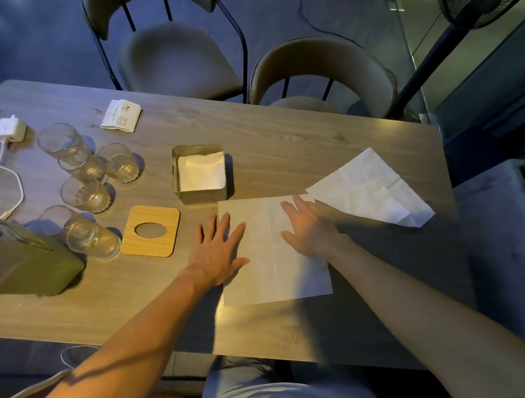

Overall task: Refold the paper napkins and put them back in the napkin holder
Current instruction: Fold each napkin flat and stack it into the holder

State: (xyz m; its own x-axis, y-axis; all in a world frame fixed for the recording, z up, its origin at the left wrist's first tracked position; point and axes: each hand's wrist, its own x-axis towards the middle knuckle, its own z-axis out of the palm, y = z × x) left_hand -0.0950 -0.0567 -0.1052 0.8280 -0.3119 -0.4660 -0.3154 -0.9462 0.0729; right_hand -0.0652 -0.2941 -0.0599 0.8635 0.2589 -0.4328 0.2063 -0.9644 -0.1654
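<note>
Hands (217,251) (307,226) flat, fingers spread, on napkin (276,266); holder (199,173), wooden lid (152,231) just beyond.

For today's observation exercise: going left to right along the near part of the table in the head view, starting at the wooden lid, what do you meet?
Wooden lid → left hand → right hand → unfolded napkin at the right.

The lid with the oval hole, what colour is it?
Light wood grain lid, head view.
</note>
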